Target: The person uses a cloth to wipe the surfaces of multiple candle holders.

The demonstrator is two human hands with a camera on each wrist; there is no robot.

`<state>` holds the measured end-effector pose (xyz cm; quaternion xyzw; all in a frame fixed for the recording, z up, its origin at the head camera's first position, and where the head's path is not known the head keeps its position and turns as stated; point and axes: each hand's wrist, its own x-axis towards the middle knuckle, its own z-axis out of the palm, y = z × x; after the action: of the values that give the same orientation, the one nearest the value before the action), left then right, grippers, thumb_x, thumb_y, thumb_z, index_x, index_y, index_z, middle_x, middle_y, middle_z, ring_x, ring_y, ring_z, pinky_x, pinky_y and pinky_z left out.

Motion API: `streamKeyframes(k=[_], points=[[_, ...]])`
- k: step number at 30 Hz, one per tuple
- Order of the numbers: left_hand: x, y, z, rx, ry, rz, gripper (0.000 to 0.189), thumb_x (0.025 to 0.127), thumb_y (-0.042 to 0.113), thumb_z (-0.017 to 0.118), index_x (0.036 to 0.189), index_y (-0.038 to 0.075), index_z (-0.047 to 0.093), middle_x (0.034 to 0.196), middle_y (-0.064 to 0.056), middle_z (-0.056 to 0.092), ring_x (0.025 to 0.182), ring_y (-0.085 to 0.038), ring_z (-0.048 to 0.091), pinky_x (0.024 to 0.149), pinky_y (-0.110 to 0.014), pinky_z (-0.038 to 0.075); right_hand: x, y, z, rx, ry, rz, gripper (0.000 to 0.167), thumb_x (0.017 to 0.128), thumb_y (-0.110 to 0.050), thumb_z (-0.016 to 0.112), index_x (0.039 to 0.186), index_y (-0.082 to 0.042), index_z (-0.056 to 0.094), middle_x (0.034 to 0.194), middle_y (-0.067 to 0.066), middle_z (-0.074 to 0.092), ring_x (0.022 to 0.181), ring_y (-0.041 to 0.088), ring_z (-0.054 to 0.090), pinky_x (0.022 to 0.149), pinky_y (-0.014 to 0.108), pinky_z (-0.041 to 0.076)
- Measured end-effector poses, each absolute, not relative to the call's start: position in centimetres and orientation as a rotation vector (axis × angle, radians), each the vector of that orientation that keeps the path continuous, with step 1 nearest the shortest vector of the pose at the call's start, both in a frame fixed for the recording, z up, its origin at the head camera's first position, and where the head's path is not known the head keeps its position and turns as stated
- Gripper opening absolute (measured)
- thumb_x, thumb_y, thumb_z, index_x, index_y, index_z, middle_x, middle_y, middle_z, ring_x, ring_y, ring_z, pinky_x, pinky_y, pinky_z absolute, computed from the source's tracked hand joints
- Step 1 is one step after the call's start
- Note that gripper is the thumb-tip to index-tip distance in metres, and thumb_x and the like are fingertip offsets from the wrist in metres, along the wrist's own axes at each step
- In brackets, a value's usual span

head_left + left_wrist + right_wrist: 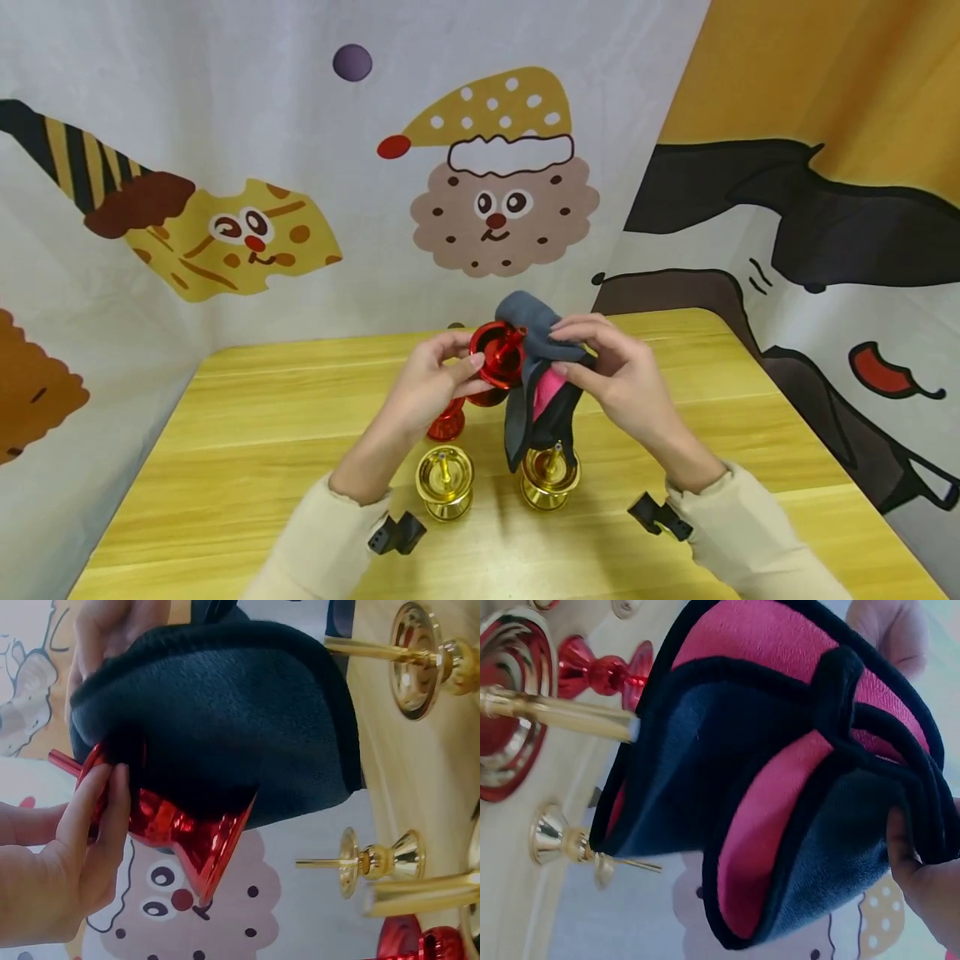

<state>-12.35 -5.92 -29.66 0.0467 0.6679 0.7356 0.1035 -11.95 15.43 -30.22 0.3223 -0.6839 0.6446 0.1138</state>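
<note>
My left hand (427, 383) grips a shiny red candle holder (497, 354) by its dish, tilted so that its central spike faces me; in the left wrist view its flared foot (214, 851) shows. My right hand (630, 375) pinches a grey cloth (532, 329) with pink lining and black edging. The folded cloth (780, 787) hangs from the fingers, a loop (836, 690) on its side. It lies against the red holder's right side in the head view; how much they touch is hidden.
Two gold candle holders stand upright near me, one on the left (446, 475) and one on the right (551, 479), partly under the hanging cloth. Another red holder (447, 423) stands behind the left one. The wooden table (285, 433) meets a printed curtain (300, 125).
</note>
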Motion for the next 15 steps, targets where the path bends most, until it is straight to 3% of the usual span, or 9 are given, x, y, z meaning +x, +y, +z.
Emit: streamKeyframes(k=[5, 10, 12, 15], points=[[-11.9, -5.7, -30.3, 0.103, 2.007, 2.147, 0.022, 0.09, -0.006, 0.049, 0.112, -0.009, 0.052, 0.1, -0.02, 0.047, 0.091, -0.031, 0.062, 0.075, -0.032, 0.054, -11.7, 15.2, -30.9, 0.868, -2.223, 1.871, 0.041, 0.082, 0.004, 0.063, 0.123, 0.001, 0.054, 0.115, 0.015, 0.056, 0.092, 0.018, 0.06, 0.074, 0.024, 0.052], [-11.6, -5.8, -30.8, 0.088, 2.03, 2.135, 0.023, 0.09, -0.007, 0.049, 0.113, -0.009, 0.051, 0.101, -0.021, 0.048, 0.094, -0.032, 0.061, 0.074, -0.03, 0.054, -11.8, 15.5, -31.5, 0.877, -2.379, 1.833, 0.038, 0.095, -0.011, 0.05, 0.132, -0.006, 0.048, 0.133, 0.011, 0.047, 0.114, 0.02, 0.051, 0.092, 0.026, 0.045], [-11.6, -5.9, -31.0, 0.09, 2.046, 2.13, 0.023, 0.09, -0.007, 0.049, 0.113, -0.009, 0.051, 0.101, -0.021, 0.048, 0.093, -0.032, 0.062, 0.074, -0.03, 0.054, -11.9, 15.7, -31.7, 0.869, -2.41, 1.819, 0.037, 0.097, -0.013, 0.045, 0.134, -0.009, 0.047, 0.134, 0.008, 0.047, 0.121, 0.019, 0.045, 0.096, 0.027, 0.041], [-11.4, -5.9, -31.2, 0.113, 2.097, 2.098, 0.023, 0.09, -0.007, 0.05, 0.113, -0.009, 0.052, 0.101, -0.02, 0.049, 0.09, -0.029, 0.063, 0.072, -0.03, 0.055, -12.2, 15.8, -32.0, 0.866, -2.446, 1.83, 0.039, 0.096, -0.013, 0.047, 0.134, -0.012, 0.047, 0.131, 0.007, 0.05, 0.121, 0.019, 0.045, 0.096, 0.028, 0.041]])
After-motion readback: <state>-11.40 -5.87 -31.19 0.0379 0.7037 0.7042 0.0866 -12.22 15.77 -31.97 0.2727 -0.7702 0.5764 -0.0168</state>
